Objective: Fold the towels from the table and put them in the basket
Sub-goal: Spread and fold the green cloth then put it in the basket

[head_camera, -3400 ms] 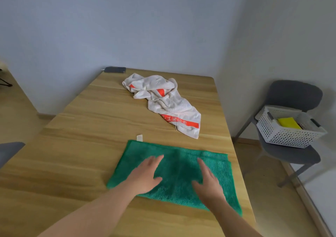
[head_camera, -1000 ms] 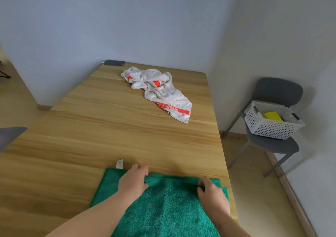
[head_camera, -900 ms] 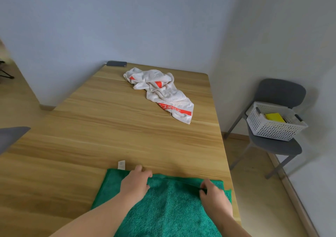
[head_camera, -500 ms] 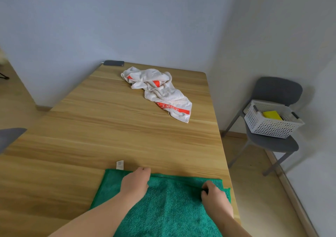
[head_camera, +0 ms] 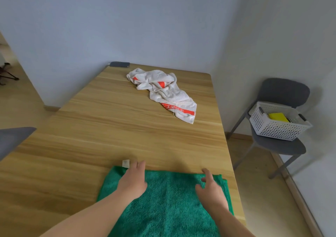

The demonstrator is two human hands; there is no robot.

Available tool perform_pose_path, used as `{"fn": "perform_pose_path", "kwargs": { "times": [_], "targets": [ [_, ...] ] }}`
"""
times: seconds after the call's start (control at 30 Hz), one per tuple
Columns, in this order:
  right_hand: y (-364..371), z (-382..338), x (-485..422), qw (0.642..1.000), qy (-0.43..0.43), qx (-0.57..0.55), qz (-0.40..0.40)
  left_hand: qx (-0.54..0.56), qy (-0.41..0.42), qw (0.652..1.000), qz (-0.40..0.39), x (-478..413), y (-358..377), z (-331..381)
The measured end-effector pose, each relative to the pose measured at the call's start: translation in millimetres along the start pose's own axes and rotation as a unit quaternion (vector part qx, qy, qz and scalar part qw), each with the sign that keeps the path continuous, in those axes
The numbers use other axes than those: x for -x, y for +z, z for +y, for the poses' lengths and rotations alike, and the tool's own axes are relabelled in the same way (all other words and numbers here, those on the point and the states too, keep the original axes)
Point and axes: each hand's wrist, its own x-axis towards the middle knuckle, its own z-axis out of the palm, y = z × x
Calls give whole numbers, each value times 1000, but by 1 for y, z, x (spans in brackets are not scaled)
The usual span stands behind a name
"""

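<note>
Head-worn view, downward (near table (head_camera: 109,127))

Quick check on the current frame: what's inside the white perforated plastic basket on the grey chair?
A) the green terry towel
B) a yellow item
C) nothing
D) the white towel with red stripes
B: a yellow item lies in the white perforated plastic basket on the grey chair, while the green terry towel and the white towel with red stripes both lie on the wooden table.

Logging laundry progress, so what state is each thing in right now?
green towel, lying flat on the table
white towel, crumpled, unfolded, farther back
basket, on the chair, yellow thing inside
left hand, open, resting on the green towel
right hand, open, over the green towel
</note>
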Motion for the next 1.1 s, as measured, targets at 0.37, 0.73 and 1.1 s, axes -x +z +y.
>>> {"fn": "perform_pose_path", "kwargs": {
  "times": [0.37, 0.73, 1.1],
  "targets": [
    [7, 28, 23, 970, -17, 214, -116, -188, 82, 969, -135, 25, 17, -3],
    [-11, 64, 38, 993, 80, 87, 4, -163, -57, 979, -104, 37, 24, -4],
    [-10, 73, 40, 984, 123, 130, 25, -139, 19, 983, -121, 54, 46, 32]
  ]
}}
